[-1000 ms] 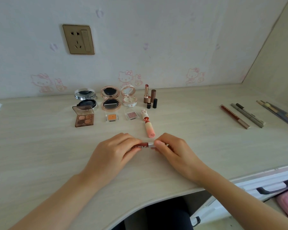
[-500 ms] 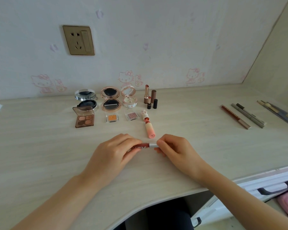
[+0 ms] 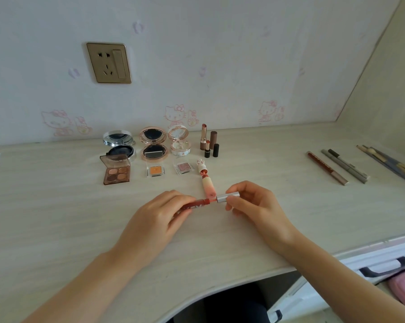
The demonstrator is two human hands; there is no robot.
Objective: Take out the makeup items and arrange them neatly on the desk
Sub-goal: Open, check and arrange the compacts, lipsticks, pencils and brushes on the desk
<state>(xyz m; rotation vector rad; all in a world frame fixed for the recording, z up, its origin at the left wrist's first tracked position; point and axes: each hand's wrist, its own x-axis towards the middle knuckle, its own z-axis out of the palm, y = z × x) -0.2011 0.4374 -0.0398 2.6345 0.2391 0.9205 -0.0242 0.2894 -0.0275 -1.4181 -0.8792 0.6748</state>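
Red translucent plastic makes up the lip gloss tube [image 3: 195, 204], which sits low at the desk's middle, held level just above the desk [image 3: 57, 217]. In the head view, the left hand [image 3: 154, 220] curls its fingers round the tube's body, while the right hand [image 3: 255, 206] pinches the silver cap [image 3: 228, 197] at the tube's 3 o'clock end; a short pale gap shows between cap and tube, so the cap looks pulled off or nearly so. I judge the tube light, rigid and smooth, likely slippery, so it is best held round the barrel, with the cap taken by its sides. A wand may trail wet gloss. At 12 o'clock, almost touching, lies a pink lipstick [image 3: 207, 186]; farther back stand the compacts [image 3: 153, 145] and an eyeshadow palette [image 3: 116, 172]. Pencils [image 3: 327, 167] lie at 2 o'clock.
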